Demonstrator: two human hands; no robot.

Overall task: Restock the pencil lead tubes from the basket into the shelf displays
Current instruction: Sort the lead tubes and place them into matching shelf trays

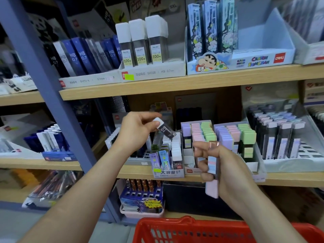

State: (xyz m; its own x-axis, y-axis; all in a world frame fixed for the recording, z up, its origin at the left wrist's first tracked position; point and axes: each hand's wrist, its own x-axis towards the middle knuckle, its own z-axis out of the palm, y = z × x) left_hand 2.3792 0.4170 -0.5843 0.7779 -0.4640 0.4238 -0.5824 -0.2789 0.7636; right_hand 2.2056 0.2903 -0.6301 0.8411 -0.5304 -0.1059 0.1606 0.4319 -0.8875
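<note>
Left hand: the left hand (138,130) is pinching a small dark plastic lead tube with a white cap (164,129), fingers curled round the cap end, the tube tilting down to the right.
Right hand: the right hand (226,169) is clamping a bundle of pastel-labelled lead tubes with pale pink caps (213,170), held roughly upright; how many, I cannot tell.
Just under the left hand: a grey cardboard display box of white-capped tubes (168,172) is sitting on the wooden shelf (105,171), looking fairly full.
Just beyond the right hand: two display trays of purple, pink and green capped tubes (198,135) are showing empty slots at the front.
Below both hands: a red plastic mesh basket (192,228) is showing only its rim and wall, so what is left inside is hidden.
Progress: restocking seems to be midway, with both hands carrying unplaced tubes and front gaps waiting to be filled.
</note>
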